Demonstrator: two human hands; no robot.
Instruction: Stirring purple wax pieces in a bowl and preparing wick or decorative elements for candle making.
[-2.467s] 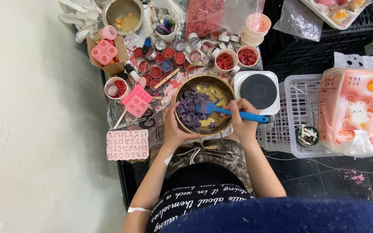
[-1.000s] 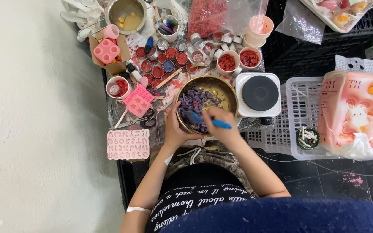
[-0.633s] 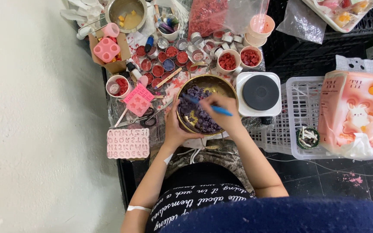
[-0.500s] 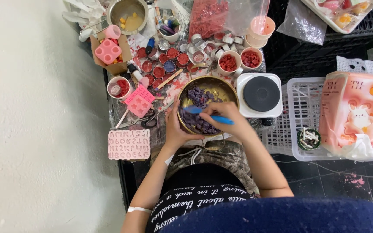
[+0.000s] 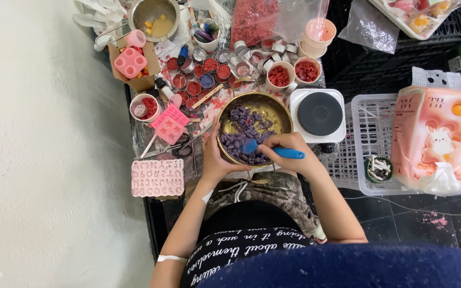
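A brass bowl (image 5: 254, 128) of purple chunks (image 5: 249, 122) is gripped at its rim by the left hand (image 5: 217, 160); a blue spatula (image 5: 273, 151) is pinched by the right hand (image 5: 289, 152) beside a white hotplate (image 5: 318, 114).

- Your right hand (image 5: 289, 154) covers the middle of the blue spatula (image 5: 276, 151); its blade is blurred.
- The tray (image 5: 401, 24) at top right runs off the edge.
- The small pots (image 5: 209, 66) are too small to tell their contents.
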